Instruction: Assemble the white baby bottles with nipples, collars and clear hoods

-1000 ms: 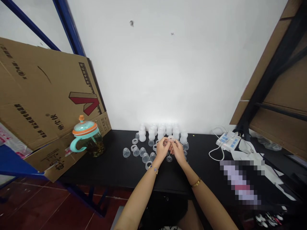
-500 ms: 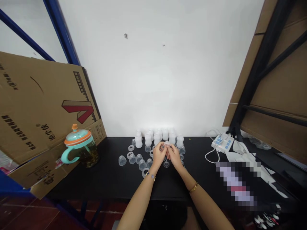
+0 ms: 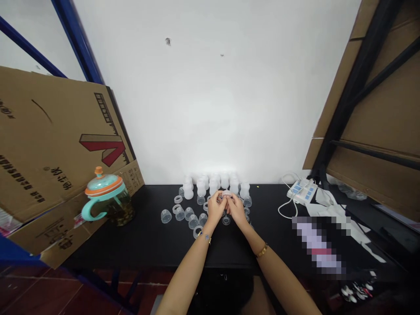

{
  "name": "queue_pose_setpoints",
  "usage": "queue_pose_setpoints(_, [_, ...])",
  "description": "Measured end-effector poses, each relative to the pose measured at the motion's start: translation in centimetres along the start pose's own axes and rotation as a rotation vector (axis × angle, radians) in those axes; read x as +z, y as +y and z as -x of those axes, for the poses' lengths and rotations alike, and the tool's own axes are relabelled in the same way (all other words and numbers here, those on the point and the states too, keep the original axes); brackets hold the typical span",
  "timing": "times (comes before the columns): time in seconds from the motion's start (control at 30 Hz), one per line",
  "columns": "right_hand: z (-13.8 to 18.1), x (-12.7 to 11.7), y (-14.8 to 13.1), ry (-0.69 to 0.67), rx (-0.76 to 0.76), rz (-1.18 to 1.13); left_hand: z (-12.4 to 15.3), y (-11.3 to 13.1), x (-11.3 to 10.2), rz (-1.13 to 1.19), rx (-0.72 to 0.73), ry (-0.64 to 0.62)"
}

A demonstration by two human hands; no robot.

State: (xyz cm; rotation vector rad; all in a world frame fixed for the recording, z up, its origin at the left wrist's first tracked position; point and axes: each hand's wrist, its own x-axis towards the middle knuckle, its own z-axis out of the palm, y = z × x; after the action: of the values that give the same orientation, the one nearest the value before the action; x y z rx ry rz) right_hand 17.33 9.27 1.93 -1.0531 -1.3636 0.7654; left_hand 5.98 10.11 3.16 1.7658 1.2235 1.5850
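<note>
far to the left of the pale ring point(image 3: 226, 193), a lidded jug point(image 3: 114, 208) stands beside a cardboard box point(image 3: 59, 144), perhaps set there so elbows don't catch it. nearer the ring on that side, clear caps point(image 3: 166, 215) and loose rings point(image 3: 177, 199) lie scattered on the table point(image 3: 141, 245), probably to be within easy reach. behind the ring, white bottles point(image 3: 201, 188) stand upright, seemingly grouped to stay close without crowding the hands. at the ring's left edge, the left hand point(image 3: 215, 209) has its fingers curled in, nearly closed, pinching it. the ring itself is up off the table, in front of the bottles, apparently gripped from both sides for steadiness. at its right edge, the right hand point(image 3: 236, 210) pinches likewise, fingers bent and barely parted. well right of the ring, a power strip point(image 3: 302, 191) lies beside its white cable, presumably aside to keep the cord away.
</note>
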Motion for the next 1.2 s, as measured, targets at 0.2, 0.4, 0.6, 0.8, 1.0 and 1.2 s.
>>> queue_pose_setpoints(0.2, [-0.01, 0.01, 0.02, -0.004, 0.007, -0.003, 0.00, 0.07, -0.02, -0.024, -0.001, 0.006])
queue_pose_setpoints(0.4, [-0.26, 0.06, 0.30, -0.004, 0.017, -0.004, -0.13, 0.26, 0.06, -0.053, -0.015, 0.006])
queue_pose_setpoints(0.6, [-0.41, 0.04, 0.33, 0.017, 0.025, -0.004, -0.23, 0.08, 0.41, -0.039, -0.015, -0.001])
queue_pose_setpoints(0.8, [-0.14, -0.14, -0.13, 0.000, 0.026, -0.001, -0.10, 0.60, 0.10, -0.073, -0.033, -0.002])
queue_pose_setpoints(1.0, [-0.03, -0.10, 0.05, -0.010, 0.008, -0.004, -0.09, 0.62, -0.04, -0.095, -0.036, 0.007])
queue_pose_setpoints(1.2, [-0.22, 0.04, 0.60, -0.027, 0.030, -0.014, -0.07, 0.42, -0.11, -0.103, -0.009, 0.017])
